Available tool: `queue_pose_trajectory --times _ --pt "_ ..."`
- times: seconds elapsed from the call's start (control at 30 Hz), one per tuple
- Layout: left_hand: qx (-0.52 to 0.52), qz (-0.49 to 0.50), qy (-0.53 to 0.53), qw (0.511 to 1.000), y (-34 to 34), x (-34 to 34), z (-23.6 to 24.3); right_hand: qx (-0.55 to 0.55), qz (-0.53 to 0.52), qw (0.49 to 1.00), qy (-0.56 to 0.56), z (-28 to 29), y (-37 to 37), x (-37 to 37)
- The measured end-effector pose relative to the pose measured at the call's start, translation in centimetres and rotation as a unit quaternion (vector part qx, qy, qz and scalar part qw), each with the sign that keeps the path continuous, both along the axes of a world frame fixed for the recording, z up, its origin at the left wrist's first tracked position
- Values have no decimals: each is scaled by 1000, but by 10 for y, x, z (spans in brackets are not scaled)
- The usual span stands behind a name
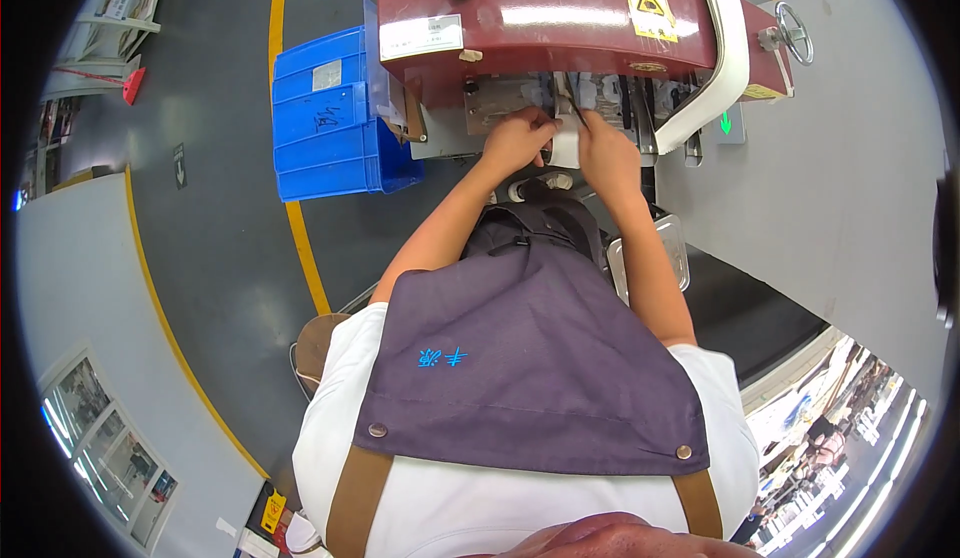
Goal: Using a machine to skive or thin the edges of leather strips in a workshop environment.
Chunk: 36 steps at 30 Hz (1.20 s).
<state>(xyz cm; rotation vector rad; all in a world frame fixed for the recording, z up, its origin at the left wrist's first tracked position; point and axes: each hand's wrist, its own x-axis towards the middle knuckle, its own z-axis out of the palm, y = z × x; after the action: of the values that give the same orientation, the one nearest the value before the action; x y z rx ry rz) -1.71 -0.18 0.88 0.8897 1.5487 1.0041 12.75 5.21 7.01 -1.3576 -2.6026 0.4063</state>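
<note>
Both my hands work at the front opening of a dark red machine [560,18], below its curved cover. My left hand [516,144] is closed, its fingertips pinching the left edge of a pale, flat strip-like piece [566,144]. From the right, my right hand [610,162] is closed around a thin dark tool [574,96] that points into the machine; its exact kind is too small to make out. The pale piece lies between the two hands. Behind it, metal and clear parts of the machine [500,96] show partly in shadow.
A blue plastic bin [320,118] stands left of the machine. Handwheels [793,34] and a padded white band [728,48] are on the machine's right. A clear lidded tray [672,248] sits beside my right forearm. A grey panel [800,178] borders the right.
</note>
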Motion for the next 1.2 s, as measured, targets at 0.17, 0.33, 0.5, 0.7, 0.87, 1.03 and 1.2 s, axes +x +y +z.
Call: queue_pose_trajectory --times 0.17,0.33,0.5,0.7,0.87,1.03,1.2 --pt "7 -7 21 1000 -2 -1 0 -62 -175 942 279 6 -4 45" --pt "-85 -105 122 983 3 -7 20 83 -330 877 339 18 43 95" --pt "88 -119 201 968 30 23 72 126 -307 873 358 21 75 105" --pt "251 -126 194 940 102 70 64 49 -300 860 409 16 83 100" --pt "184 -124 143 964 124 95 72 62 -290 860 416 16 83 101" --pt "185 -88 137 969 129 101 69 122 -253 889 361 9 88 108" --pt "175 -79 98 976 132 99 60 -152 -295 812 480 29 86 104"
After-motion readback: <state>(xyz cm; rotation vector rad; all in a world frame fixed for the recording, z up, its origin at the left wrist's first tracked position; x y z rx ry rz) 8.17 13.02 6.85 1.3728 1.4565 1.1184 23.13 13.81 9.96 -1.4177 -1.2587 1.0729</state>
